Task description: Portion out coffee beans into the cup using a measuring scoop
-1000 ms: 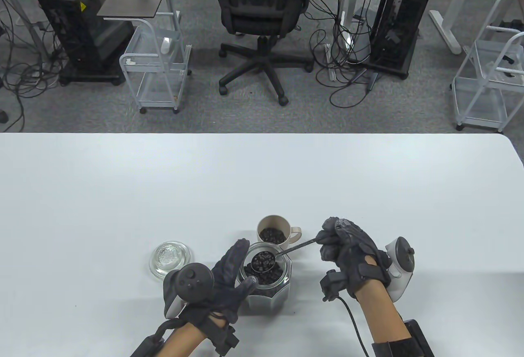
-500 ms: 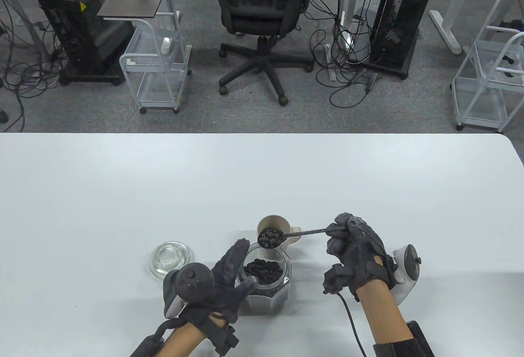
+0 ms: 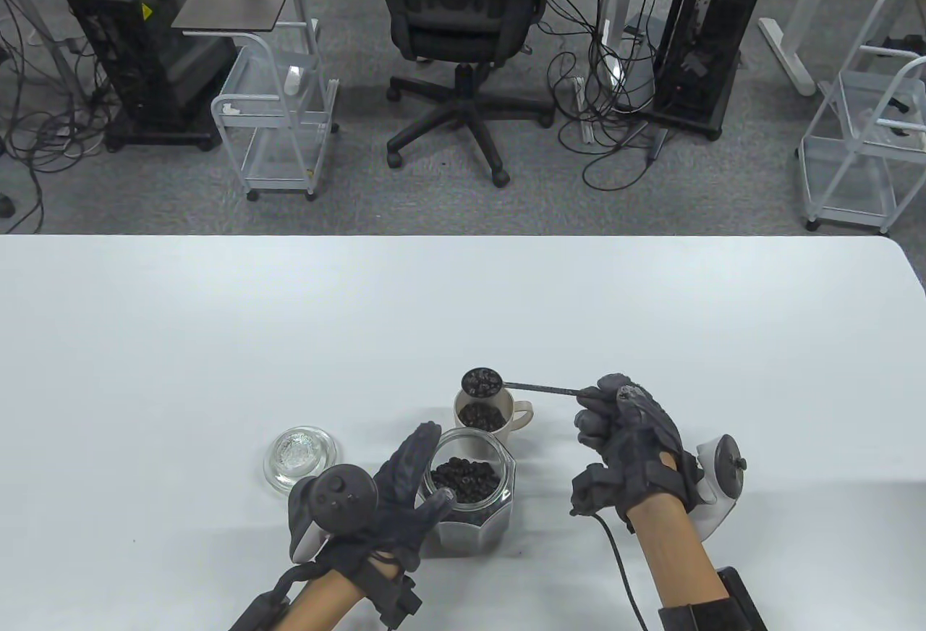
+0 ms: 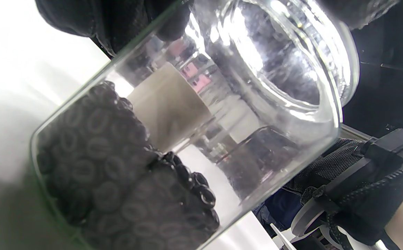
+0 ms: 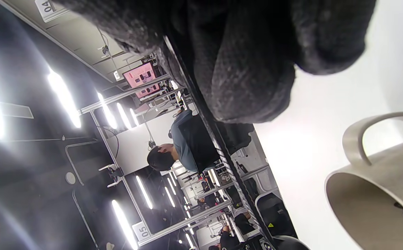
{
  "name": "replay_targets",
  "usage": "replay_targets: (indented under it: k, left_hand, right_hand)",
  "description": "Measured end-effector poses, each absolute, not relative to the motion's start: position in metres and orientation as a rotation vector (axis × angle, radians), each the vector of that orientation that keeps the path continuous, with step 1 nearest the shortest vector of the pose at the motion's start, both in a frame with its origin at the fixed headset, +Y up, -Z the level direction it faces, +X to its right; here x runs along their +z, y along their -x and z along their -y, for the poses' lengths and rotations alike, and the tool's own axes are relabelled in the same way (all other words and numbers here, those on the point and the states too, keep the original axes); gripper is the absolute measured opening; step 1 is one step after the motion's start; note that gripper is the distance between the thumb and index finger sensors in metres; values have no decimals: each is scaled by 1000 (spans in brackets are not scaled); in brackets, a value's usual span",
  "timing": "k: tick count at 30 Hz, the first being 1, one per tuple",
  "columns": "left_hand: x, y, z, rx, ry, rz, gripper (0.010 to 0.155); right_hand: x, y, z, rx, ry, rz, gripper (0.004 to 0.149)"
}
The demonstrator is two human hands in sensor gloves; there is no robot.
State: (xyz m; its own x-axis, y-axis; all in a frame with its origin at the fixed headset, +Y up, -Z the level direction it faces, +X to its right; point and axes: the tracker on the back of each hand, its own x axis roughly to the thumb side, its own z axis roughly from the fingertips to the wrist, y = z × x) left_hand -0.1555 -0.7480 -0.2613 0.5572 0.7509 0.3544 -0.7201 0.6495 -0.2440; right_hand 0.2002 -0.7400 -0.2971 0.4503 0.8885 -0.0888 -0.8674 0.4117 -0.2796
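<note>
A beige cup with coffee beans in it stands on the white table, seen close at the right of the right wrist view as cup. My right hand pinches the handle of the measuring scoop, whose bowl hangs over the cup's far rim with a few beans still in it. Just in front stands a glass jar partly full of beans. My left hand grips the jar's left side; the jar fills the left wrist view.
The jar's glass lid lies on the table to the left of my left hand. Beyond the table's far edge are an office chair, wire carts and cables on the floor.
My right hand lifted the loaded scoop out of the jar, carried it over the cup and tipped it; most beans have dropped into the cup. My left hand has stayed on the jar.
</note>
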Motion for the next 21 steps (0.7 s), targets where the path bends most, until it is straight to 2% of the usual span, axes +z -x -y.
replay_targets:
  k: [7, 12, 21]
  left_hand:
    - [-261, 155, 748, 869, 74, 453, 90]
    - [-261, 155, 748, 869, 74, 453, 90]
    - [-261, 155, 748, 869, 74, 453, 90]
  right_hand:
    - [-298, -201, 733, 1286, 267, 138, 43]
    - [-296, -189, 719, 1505, 150, 228, 42]
    - [-283, -147, 682, 1951, -330, 425, 41]
